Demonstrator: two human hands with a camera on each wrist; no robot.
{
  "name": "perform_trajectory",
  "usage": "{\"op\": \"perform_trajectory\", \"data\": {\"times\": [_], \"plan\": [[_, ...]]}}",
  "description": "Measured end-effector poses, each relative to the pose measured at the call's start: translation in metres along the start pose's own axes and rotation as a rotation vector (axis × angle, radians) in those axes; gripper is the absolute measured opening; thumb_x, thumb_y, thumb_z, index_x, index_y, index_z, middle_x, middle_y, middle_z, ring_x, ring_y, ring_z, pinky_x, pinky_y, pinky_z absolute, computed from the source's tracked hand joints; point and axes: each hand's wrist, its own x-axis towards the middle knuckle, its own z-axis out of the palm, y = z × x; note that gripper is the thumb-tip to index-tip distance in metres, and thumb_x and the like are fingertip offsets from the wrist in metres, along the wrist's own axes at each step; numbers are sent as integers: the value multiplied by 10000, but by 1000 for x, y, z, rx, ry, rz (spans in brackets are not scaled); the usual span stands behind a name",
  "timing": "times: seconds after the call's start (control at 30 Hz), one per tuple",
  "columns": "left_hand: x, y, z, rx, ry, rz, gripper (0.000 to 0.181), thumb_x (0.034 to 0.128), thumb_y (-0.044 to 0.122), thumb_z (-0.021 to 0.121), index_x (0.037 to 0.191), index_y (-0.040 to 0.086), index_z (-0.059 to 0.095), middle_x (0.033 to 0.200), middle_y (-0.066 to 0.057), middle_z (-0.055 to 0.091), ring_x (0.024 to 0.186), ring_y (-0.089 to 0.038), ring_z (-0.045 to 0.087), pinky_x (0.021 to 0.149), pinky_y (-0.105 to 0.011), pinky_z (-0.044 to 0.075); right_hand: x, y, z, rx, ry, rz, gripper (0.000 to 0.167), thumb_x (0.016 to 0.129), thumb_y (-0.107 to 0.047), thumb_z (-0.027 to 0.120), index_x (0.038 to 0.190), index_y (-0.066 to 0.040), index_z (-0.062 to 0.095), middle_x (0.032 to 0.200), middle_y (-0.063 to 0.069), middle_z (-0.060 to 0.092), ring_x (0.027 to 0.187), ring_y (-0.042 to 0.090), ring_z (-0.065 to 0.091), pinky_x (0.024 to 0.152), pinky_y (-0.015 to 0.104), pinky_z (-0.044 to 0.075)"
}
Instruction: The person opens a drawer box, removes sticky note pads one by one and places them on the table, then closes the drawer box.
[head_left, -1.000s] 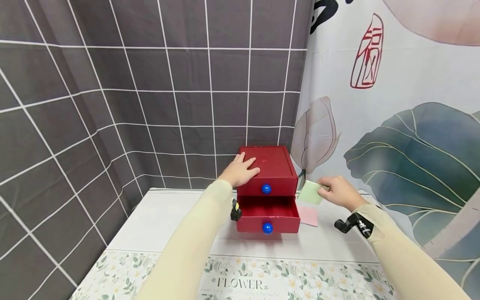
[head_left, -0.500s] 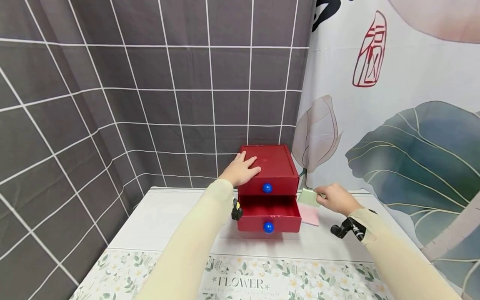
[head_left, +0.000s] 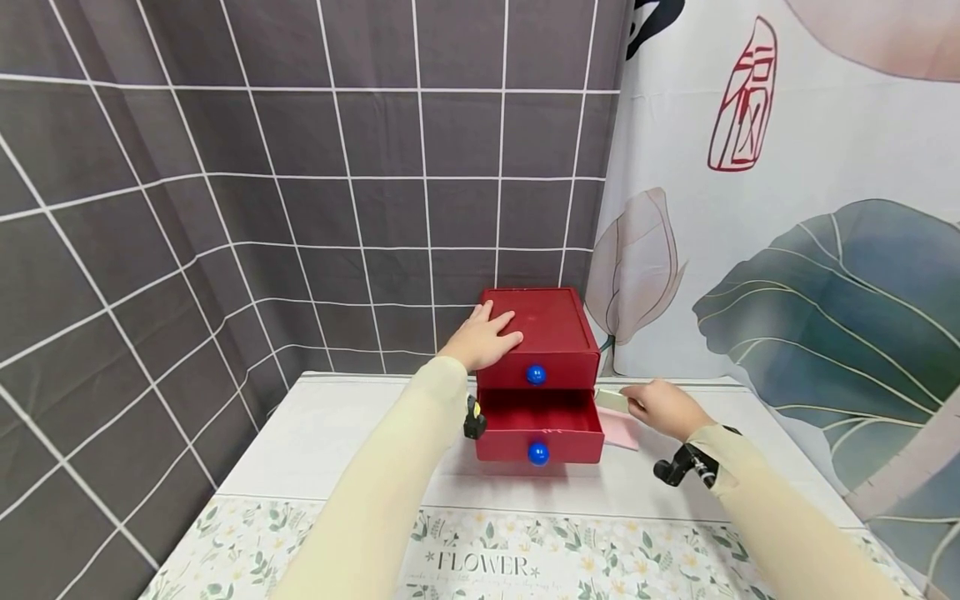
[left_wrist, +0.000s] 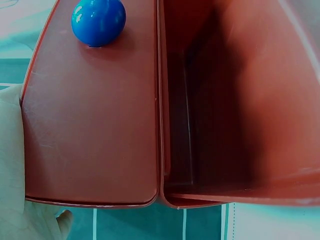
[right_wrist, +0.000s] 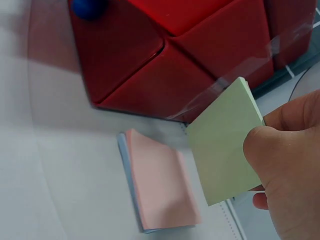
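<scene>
A red two-drawer box (head_left: 551,323) stands on the table. My left hand (head_left: 482,340) rests on the left side of its top with the fingers spread. The lower drawer (head_left: 498,447) is pulled out, and I see nothing inside it; the upper one is closed. Each drawer has a blue round knob (left_wrist: 99,21). Right of the box, my right hand (head_left: 670,408) pinches a light green sticky-note pad (right_wrist: 225,147) between thumb and fingers, tilted above the table. Below it a pink sticky-note pad (right_wrist: 162,182) lies on a blue pad (right_wrist: 128,175).
The white tabletop (head_left: 330,433) carries a flower-printed cloth (head_left: 480,542) along its front. Behind the box hangs a dark grey curtain with white grid lines (head_left: 375,208). To the right is a white curtain with leaf prints (head_left: 825,308). Clear tape (right_wrist: 200,97) crosses the box's side.
My right hand has come down and slightly left with the green pad, lowering it beside the box toward the pink pad. The left hand stays on the box top.
</scene>
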Motion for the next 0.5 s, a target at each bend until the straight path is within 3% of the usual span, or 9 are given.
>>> {"op": "perform_trajectory", "data": {"times": [0.17, 0.5], "plan": [[1, 0, 0, 3, 1, 4, 671, 1001, 553, 426, 1599, 266, 330, 1691, -128, 125, 1560, -323, 57, 1231, -510, 177, -4, -2, 5, -20, 18, -42, 203, 832, 44, 677, 762, -134, 613, 608, -116, 459, 546, 38, 393, 520, 242, 385], [1, -1, 1, -1, 5, 8, 667, 1003, 555, 414, 1598, 266, 332, 1691, -128, 122, 1561, -321, 51, 1231, -508, 177, -13, -4, 14, -54, 21, -30, 146, 825, 42, 705, 926, -64, 705, 611, -105, 469, 548, 72, 408, 536, 293, 432]]}}
